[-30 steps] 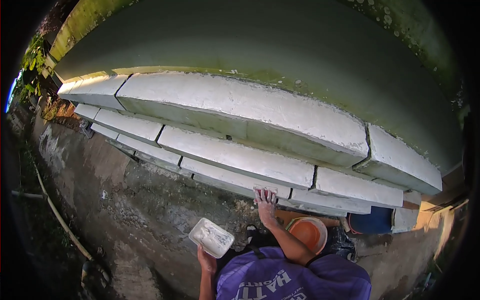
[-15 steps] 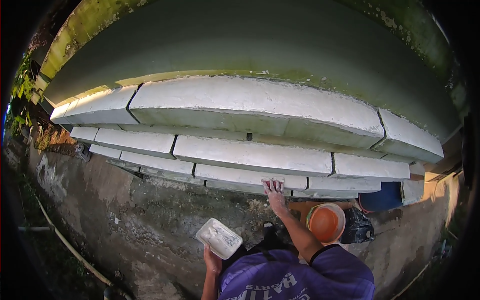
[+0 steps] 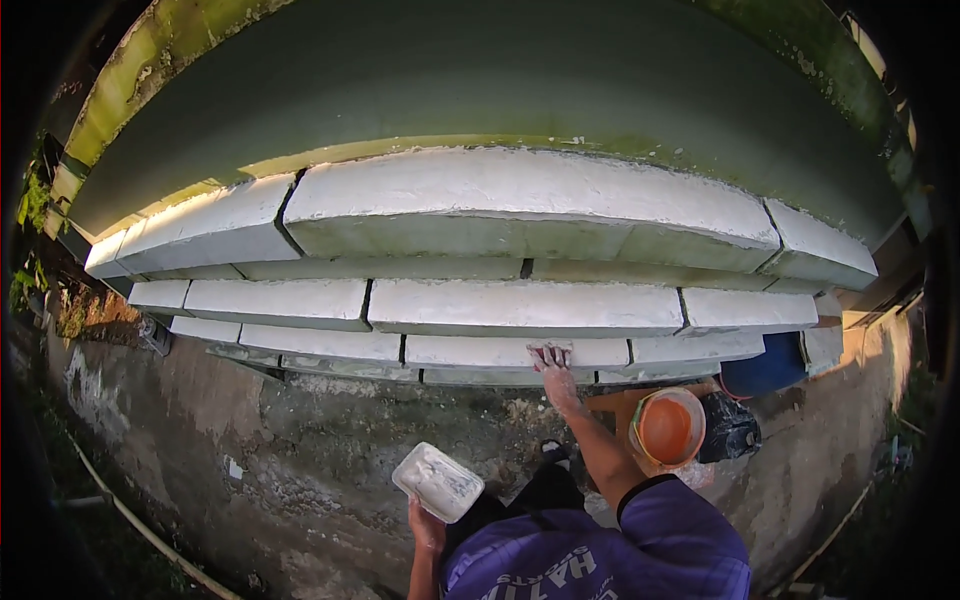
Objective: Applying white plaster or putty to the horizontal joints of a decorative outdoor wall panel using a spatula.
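A shallow white tray point(image 3: 438, 482) with white paste smeared inside is gripped at its lower-left edge by my left hand point(image 3: 427, 525). My right hand point(image 3: 558, 378) reaches forward to the lower row of pale blocks, fingers apart and pressed on the front top edge of a long white block point(image 3: 470, 351). White residue coats these fingers; a tool under them cannot be made out. Behind this block rise a middle row of white blocks point(image 3: 520, 303) and a large top row point(image 3: 520, 185), with dark gaps between neighbouring blocks.
An orange-lined bucket point(image 3: 667, 428) stands right of my right forearm, beside a black plastic bag point(image 3: 728, 428). Farther right is a dark blue container point(image 3: 765, 367). A dark, green-stained wall surface point(image 3: 500, 80) spans the back. Rough concrete floor point(image 3: 330, 450) lies below the blocks.
My right hand has moved slightly up and right, farther onto the long block's edge. The view has shifted a little; my left hand still holds the tray.
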`<move>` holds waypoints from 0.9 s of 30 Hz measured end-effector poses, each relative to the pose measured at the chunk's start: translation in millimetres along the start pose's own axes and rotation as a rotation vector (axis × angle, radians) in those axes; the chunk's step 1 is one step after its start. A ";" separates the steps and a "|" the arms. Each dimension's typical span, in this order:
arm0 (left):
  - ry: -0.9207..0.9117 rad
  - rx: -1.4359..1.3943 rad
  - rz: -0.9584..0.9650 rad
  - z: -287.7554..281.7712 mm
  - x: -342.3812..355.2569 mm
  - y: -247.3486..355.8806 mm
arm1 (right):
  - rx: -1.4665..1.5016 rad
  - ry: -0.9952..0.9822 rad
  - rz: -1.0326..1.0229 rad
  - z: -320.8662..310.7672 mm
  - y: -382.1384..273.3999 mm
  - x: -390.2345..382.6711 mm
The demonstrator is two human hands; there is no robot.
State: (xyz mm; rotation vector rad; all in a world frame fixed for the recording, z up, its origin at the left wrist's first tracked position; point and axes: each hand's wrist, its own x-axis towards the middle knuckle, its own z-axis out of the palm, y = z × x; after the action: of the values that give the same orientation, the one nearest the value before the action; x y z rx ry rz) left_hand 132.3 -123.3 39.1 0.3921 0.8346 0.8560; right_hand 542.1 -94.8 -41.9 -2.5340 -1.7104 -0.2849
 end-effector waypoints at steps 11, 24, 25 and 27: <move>-0.007 0.037 0.052 -28.4 -5.2 31.6 | 0.042 0.061 0.004 -4.9 -23.0 24.3; 0.205 -0.047 0.165 -0.3 -7.3 1.0 | 0.177 0.127 -0.052 -11.2 -66.4 -19.7; 0.207 -0.070 0.174 -0.7 -5.4 -2.2 | 0.248 0.175 -0.082 -20.4 -69.0 -15.5; 0.205 -0.087 0.177 4.3 3.8 -2.4 | 0.198 0.230 -0.074 -15.0 -62.0 15.4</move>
State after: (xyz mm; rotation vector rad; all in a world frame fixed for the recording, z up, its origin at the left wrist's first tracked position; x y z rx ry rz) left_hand 138.3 -121.7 38.5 0.3076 0.9571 1.1065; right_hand 488.7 -59.8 -27.0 -2.2087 -1.6571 -0.3752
